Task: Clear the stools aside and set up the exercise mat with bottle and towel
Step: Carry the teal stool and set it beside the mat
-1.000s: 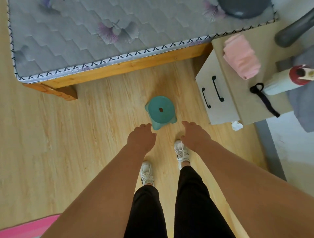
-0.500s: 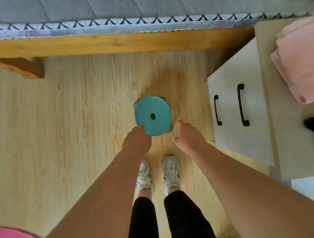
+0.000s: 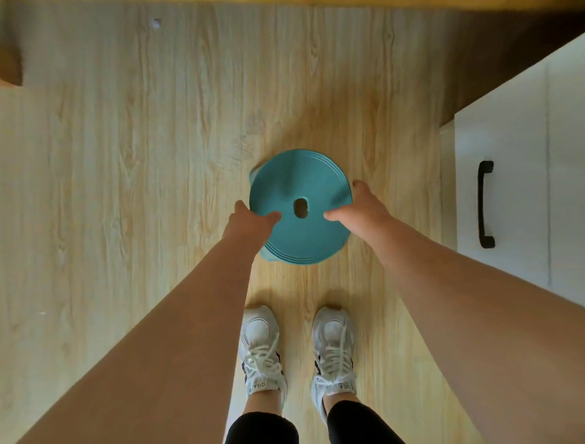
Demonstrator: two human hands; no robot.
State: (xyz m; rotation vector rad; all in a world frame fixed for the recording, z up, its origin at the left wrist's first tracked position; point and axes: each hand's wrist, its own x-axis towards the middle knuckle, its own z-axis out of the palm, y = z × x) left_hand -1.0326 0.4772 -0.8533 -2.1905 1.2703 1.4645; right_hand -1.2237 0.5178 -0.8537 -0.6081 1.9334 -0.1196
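A small round teal stool (image 3: 300, 187) with a hole in its seat stands on the wooden floor just in front of my feet. My left hand (image 3: 250, 222) grips the seat's left rim, thumb on top and fingers curled under the edge. My right hand (image 3: 357, 209) grips the right rim the same way, thumb lying on the seat. The mat, bottle and towel are out of view.
A white cabinet (image 3: 519, 190) with a black handle (image 3: 486, 204) stands close on the right. The bed frame's wooden edge (image 3: 285, 2) runs along the top. My two white sneakers (image 3: 297, 348) are planted behind the stool. Bare floor stretches to the left.
I have bent down closer to the stool. Both hands moved forward from just short of the seat and now hold its rim on either side.
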